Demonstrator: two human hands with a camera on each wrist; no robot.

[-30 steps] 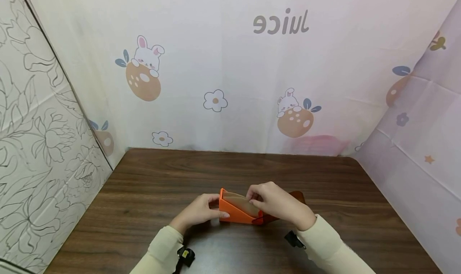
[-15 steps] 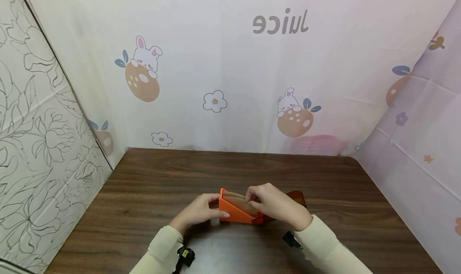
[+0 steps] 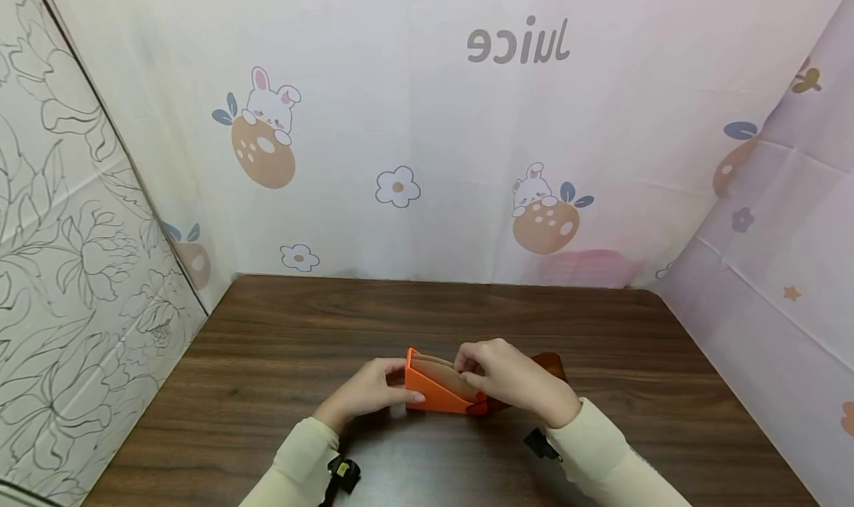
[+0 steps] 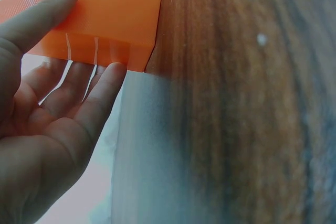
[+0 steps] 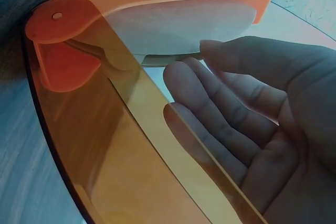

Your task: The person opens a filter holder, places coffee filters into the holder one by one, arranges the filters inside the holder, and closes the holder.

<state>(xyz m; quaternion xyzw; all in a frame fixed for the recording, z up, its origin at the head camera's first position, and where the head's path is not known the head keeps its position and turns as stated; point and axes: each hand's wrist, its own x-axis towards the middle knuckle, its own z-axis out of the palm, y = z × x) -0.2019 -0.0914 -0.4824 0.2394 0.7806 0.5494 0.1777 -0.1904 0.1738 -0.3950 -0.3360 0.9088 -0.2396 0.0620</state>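
Observation:
An orange filter-paper box (image 3: 437, 396) stands on the table, its wall also large in the left wrist view (image 4: 118, 17). My left hand (image 3: 367, 392) grips its left end, thumb on the front side and fingers along the end. Tan paper filters (image 3: 437, 372) stand upright in it, their top edges above the sloping side. At their right part my right hand (image 3: 503, 373) pinches the edge between thumb and fingertips. The see-through amber lid (image 5: 131, 145) hangs open on its hinge to the right, partly behind the right hand.
The dark wood-grain table (image 3: 320, 322) runs back to a white printed curtain (image 3: 400, 121). A flower-patterned panel (image 3: 87, 255) borders it on the left. Small black cameras (image 3: 343, 474) sit at both wrists.
My right hand has shifted slightly left and the filters under it sit a little lower. The left hand and the box stay in place.

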